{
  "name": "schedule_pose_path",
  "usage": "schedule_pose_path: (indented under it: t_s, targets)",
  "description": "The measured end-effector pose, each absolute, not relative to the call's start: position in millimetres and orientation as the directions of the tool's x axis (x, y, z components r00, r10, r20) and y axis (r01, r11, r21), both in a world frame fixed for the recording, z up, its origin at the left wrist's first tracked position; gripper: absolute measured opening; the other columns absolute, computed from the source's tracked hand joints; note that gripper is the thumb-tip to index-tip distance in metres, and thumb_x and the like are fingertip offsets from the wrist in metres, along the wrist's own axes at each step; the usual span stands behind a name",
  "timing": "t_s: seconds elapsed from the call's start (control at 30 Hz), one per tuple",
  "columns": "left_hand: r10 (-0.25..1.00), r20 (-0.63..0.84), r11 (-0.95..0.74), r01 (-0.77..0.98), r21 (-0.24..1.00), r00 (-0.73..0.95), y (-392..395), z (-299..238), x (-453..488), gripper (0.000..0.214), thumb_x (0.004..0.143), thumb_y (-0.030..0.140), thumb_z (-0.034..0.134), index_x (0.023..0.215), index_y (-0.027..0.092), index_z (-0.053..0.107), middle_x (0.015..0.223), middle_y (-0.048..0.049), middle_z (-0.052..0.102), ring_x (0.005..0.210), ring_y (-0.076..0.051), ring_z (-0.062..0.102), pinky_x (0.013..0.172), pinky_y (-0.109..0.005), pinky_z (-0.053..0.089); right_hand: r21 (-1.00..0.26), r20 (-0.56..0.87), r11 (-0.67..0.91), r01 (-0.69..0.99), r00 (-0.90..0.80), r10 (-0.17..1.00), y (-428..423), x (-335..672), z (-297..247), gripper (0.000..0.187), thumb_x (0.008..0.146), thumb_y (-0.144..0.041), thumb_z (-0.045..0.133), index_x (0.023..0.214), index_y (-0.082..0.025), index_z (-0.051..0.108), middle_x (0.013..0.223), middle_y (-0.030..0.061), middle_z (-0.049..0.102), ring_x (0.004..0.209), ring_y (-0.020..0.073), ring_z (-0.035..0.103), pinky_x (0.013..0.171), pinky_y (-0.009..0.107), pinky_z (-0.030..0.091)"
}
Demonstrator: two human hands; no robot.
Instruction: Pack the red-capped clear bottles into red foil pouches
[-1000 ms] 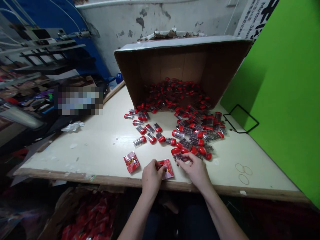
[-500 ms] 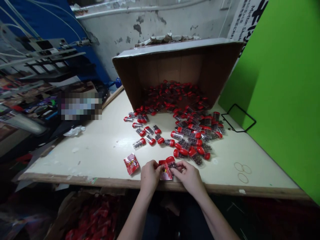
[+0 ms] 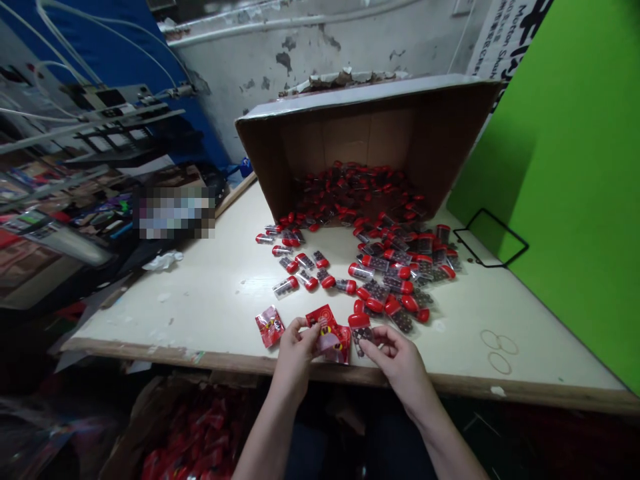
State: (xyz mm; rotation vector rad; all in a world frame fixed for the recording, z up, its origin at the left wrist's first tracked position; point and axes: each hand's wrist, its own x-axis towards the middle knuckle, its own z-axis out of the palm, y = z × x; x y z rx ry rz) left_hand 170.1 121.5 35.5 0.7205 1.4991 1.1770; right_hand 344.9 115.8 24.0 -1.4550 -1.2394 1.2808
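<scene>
Two hands work low over the table edge: my left hand pinches a red foil sachet, my right hand grips a red-capped vial. Loose vials lie just ahead, spilling from a tipped carton.

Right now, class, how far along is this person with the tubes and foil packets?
Looks done: a red foil packet lying aside, more in the carton below. In hand: left hand on a foil packet, right hand on a red-capped tube. Remaining: many tubes spread on the table and heaped in the tipped cardboard box.
</scene>
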Motion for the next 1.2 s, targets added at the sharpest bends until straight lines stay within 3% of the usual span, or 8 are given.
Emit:
schedule_pose_path:
  t_s: [0.1,0.2,0.5,0.73,0.93,1.07,1.2]
  targets:
    - [0.874,-0.468,0.395,-0.374,0.839,-0.126,116.7,38.6,178.4,0.032,0.065,0.035,0.072,0.085,0.015,0.058,0.069,-0.0034,0.067,0.06,-0.014,0.062,0.059,-0.027,0.05,-0.979,-0.188,-0.186,0.08,-0.028,0.982,112.1,345.4,29.9,0.029,0.074,-0.042,0.066,0.086,-0.017,0.062,0.072,0.0008,0.062,0.055,0.0118,0.049,0.047,0.022,0.035]
    - [0.864,-0.5,0.424,-0.45,0.786,-0.06,114.0,40.4,184.2,0.029,0.064,0.034,0.074,0.079,0.011,0.064,0.062,-0.002,0.064,0.052,-0.01,0.058,0.056,-0.022,0.049,-0.985,-0.166,-0.162,0.05,-0.07,0.984,108.6,346.6,34.0,0.026,0.077,-0.04,0.065,0.089,-0.018,0.061,0.078,0.0009,0.063,0.06,0.0122,0.05,0.051,0.022,0.037]
    - [0.802,-0.518,0.345,-0.478,0.808,-0.297,124.8,43.8,185.3,0.039,0.049,0.029,0.083,0.052,0.015,0.047,0.043,0.006,0.051,0.038,-0.004,0.044,0.041,-0.016,0.037,-0.98,-0.192,-0.185,0.074,-0.103,0.976,101.1,352.5,40.7,0.025,0.078,-0.039,0.064,0.091,-0.017,0.06,0.076,0.0003,0.06,0.058,0.012,0.049,0.049,0.022,0.035]
    - [0.779,-0.559,0.312,-0.598,0.739,-0.284,130.3,41.7,186.6,0.033,0.054,0.031,0.081,0.059,0.016,0.051,0.038,0.0096,0.043,0.035,-0.005,0.044,0.043,-0.019,0.04,-0.971,-0.176,-0.15,0.185,-0.132,0.976,86.6,342.5,39.2,0.018,0.077,-0.034,0.064,0.082,-0.018,0.059,0.064,-0.0025,0.052,0.054,0.0112,0.042,0.049,0.022,0.035]
    - [0.775,-0.593,0.323,-0.669,0.669,-0.219,128.5,50.0,191.6,0.027,0.059,0.028,0.08,0.066,0.013,0.059,0.057,-0.0014,0.064,0.044,-0.008,0.055,0.044,-0.019,0.044,-0.965,-0.136,-0.116,0.237,-0.069,0.988,82.8,329.4,36.1,0.017,0.076,-0.033,0.064,0.077,-0.018,0.056,0.062,-0.0021,0.053,0.052,0.0113,0.041,0.048,0.021,0.036]
    - [0.763,-0.621,0.341,-0.705,0.622,-0.179,127.3,53.5,192.4,0.022,0.064,0.025,0.077,0.076,0.012,0.064,0.064,-0.0029,0.067,0.051,-0.01,0.059,0.052,-0.022,0.051,-0.959,-0.127,-0.126,0.253,0.015,0.992,84.5,329.7,32.5,0.019,0.075,-0.036,0.064,0.076,-0.018,0.056,0.062,-0.0013,0.056,0.05,0.0115,0.043,0.047,0.022,0.037]
    - [0.782,-0.605,0.336,-0.716,0.611,-0.149,126.0,52.9,194.5,0.02,0.067,0.023,0.074,0.08,0.011,0.065,0.072,-0.0062,0.069,0.058,-0.012,0.063,0.057,-0.023,0.053,-0.971,-0.152,-0.145,0.191,-0.018,0.988,85.1,329.3,31.8,0.021,0.075,-0.037,0.065,0.076,-0.018,0.057,0.062,-0.0012,0.056,0.05,0.0115,0.044,0.047,0.021,0.037]
